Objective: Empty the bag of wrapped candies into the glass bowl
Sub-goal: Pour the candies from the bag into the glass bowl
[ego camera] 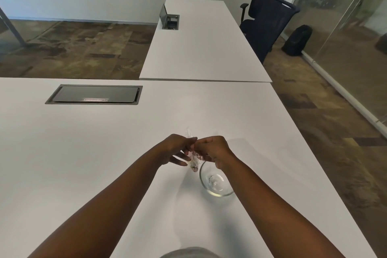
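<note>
Both forearms are stretched forward from the lower edge of the view and meet over the white bench [104,153]. On the left, the left hand [174,148] is seen with its thumb and first fingers [191,139] pinched on the top of the bag [193,158], while the other fingers are spread loose below. The bag is held in the air between the two hands, just beside the far-left rim of the bowl [215,180]; a few candies [193,168] are gathered at its lowest corner. It is judged to be very light, thin, soft and slippery, so it should be taken at the top edge, where the film can be pulled apart. To the right, the right hand [213,148] is closed on the same top edge, with the wrist bent down over the bowl. The bowl is empty, stands on the bench, and is judged hard, heavy and breakable.
</note>
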Demonstrator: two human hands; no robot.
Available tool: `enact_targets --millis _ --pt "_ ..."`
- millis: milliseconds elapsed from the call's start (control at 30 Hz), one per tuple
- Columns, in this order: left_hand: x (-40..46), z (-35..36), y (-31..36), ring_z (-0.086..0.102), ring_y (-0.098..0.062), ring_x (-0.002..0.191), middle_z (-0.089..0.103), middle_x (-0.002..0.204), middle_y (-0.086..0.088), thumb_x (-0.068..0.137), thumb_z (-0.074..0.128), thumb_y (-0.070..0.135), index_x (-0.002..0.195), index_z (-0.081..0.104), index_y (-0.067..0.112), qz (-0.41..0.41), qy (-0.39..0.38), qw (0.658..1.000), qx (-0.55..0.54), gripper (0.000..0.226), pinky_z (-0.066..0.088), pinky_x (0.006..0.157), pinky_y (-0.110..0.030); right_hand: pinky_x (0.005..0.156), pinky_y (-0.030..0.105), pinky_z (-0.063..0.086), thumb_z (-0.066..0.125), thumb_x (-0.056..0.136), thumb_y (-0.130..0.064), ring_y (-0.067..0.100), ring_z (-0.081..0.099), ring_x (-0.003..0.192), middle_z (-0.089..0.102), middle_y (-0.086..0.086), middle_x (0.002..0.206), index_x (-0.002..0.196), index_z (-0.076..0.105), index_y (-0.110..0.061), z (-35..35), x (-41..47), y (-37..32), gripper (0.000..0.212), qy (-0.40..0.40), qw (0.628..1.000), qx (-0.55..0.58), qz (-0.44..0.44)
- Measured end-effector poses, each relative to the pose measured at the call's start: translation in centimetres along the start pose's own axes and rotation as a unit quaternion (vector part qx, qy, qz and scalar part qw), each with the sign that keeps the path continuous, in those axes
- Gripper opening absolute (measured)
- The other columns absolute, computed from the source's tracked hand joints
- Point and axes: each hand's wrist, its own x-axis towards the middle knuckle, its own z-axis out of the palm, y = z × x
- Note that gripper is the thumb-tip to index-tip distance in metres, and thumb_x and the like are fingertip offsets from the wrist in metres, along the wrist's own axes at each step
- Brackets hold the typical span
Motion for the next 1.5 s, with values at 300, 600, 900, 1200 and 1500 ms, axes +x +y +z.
enact_targets --millis 300,600,900,1200,1500 --pt "0.3 -0.1 -0.6 0.062 -0.012 0.06 0.056 0.065 -0.001 0.097 0.046 0.025 0.071 0.06 0.016 0.069 -0.04 0.996 -0.048 0.031 0.058 0.053 -0.023 0.046 0.015 0.054 0.072 0.079 -0.004 0.009 0.065 0.041 0.069 -0.003 0.045 0.066 0.07 -0.011 -0.6 -0.1 -0.1 0.014 -0.013 0.996 0.089 0.021" --pt "0.4 0.7 -0.6 0.057 -0.01 0.065 0.054 0.064 -0.002 0.098 0.044 0.019 0.07 0.057 0.015 0.088 -0.035 0.991 -0.089 0.032 0.056 0.069 -0.023 0.035 0.012 0.048 0.062 0.085 0.001 0.009 0.064 0.034 0.066 0.0 0.039 0.066 0.064 -0.005 -0.6 -0.3 -0.4 0.021 -0.002 0.988 0.148 0.032" --pt "0.5 0.8 -0.1 0.058 -0.011 0.066 0.059 0.059 0.001 0.097 0.046 0.017 0.066 0.058 0.016 0.066 -0.026 0.992 -0.107 0.034 0.056 0.071 -0.026 0.038 0.012 0.05 0.066 0.084 -0.002 0.008 0.063 0.037 0.068 -0.002 0.043 0.067 0.065 -0.007 -0.7 0.2 -0.2 0.018 0.028 0.984 0.171 0.036" --pt "0.6 0.6 1.3 0.058 -0.013 0.06 0.059 0.063 -0.004 0.087 0.049 0.011 0.06 0.054 0.012 0.047 0.087 0.994 0.046 0.027 0.046 0.065 -0.025 0.048 0.022 0.051 0.072 0.077 -0.007 0.017 0.058 0.048 0.064 0.007 0.058 0.068 0.074 -0.007 -0.8 0.5 0.0 0.009 0.152 0.986 -0.028 -0.066" --pt "0.9 0.1 1.7 0.048 -0.014 0.055 0.054 0.057 -0.003 0.083 0.053 0.015 0.049 0.052 0.014 0.043 0.151 0.98 0.124 0.033 0.043 0.056 -0.022 0.065 0.036 0.061 0.066 0.078 -0.008 0.027 0.07 0.058 0.073 0.016 0.066 0.074 0.073 0.0 -1.8 1.0 0.1 0.011 0.235 0.945 -0.174 -0.148"
